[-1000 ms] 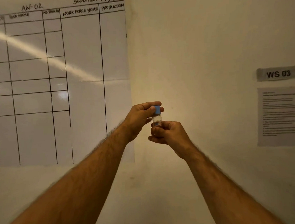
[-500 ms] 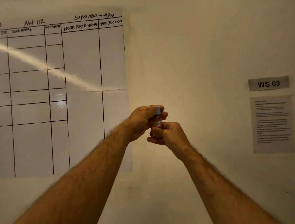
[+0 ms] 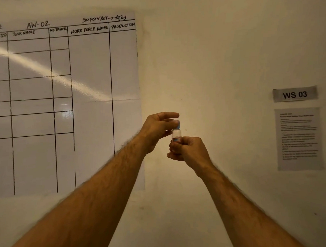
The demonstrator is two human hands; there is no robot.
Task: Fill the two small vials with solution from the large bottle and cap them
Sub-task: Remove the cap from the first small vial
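A small clear vial [image 3: 176, 135] with a red-edged label is held upright at chest height in front of the wall. My right hand [image 3: 190, 150] grips its lower half from the right. My left hand [image 3: 157, 130] reaches in from the left, and its thumb and fingers pinch the blue cap [image 3: 177, 124] that sits on top of the vial. The other small vial and the large bottle are out of view.
A whiteboard chart [image 3: 64, 101] with a drawn grid hangs on the wall to the left. A "WS 03" sign [image 3: 295, 94] and a printed sheet [image 3: 299, 139] are fixed to the wall at the right. No table shows in the frame.
The view has tilted upward, so the wall items sit lower in the frame. My left fingers have shifted around the blue cap; both hands stay on the vial.
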